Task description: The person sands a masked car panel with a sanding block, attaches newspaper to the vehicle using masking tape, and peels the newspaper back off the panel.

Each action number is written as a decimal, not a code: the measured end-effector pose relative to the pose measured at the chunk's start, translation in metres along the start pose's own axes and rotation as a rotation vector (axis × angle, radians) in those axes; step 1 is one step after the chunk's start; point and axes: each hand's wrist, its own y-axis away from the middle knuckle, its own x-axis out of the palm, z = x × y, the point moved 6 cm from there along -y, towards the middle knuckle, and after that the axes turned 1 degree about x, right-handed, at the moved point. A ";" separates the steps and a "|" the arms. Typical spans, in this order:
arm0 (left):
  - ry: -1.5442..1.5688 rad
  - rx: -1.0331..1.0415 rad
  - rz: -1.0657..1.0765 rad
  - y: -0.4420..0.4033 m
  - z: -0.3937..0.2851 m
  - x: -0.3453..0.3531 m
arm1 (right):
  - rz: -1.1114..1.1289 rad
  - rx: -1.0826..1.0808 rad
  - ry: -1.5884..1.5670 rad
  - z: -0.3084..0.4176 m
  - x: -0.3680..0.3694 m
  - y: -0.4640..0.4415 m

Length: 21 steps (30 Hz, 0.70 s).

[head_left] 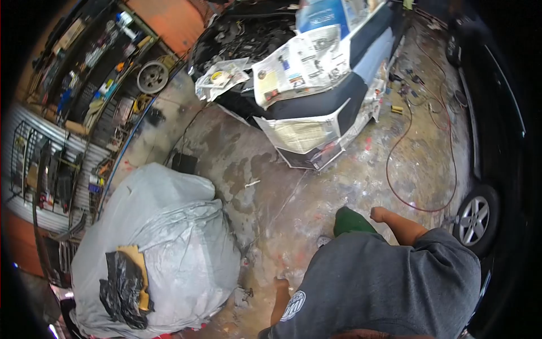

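Note:
My left hand point(280, 283) hangs low beside my dark grey shirt point(389, 288), over the stained concrete floor point(271, 198). It is small in view, and its fingers do not show clearly. On the other side, my right hand point(378, 214) hangs beside a green trouser leg point(352, 220). Its fingers point away from me and cannot be made out. Neither hand visibly touches anything. Closest to the left hand is a bulky shape under a grey cover point(186, 254), with a crumpled black plastic sheet point(125, 288) and brown cardboard on top.
Ahead stands a car with its engine bay exposed, its front masked with newspaper point(305, 65). A red hose point(389, 181) loops across the floor at right. A black car with an alloy wheel point(475, 219) borders that side. Cluttered shelves point(84, 79) line the left.

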 end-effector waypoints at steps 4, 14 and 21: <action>0.908 -0.266 -0.154 -0.016 -0.029 0.014 | 0.121 0.005 0.120 0.009 0.010 -0.033; 1.067 -0.239 -0.159 -0.092 0.037 -0.092 | 0.294 0.008 -0.064 0.103 -0.061 -0.124; 0.695 -0.170 -0.009 -0.161 0.133 -0.222 | -0.153 -0.193 -0.284 0.210 -0.269 -0.199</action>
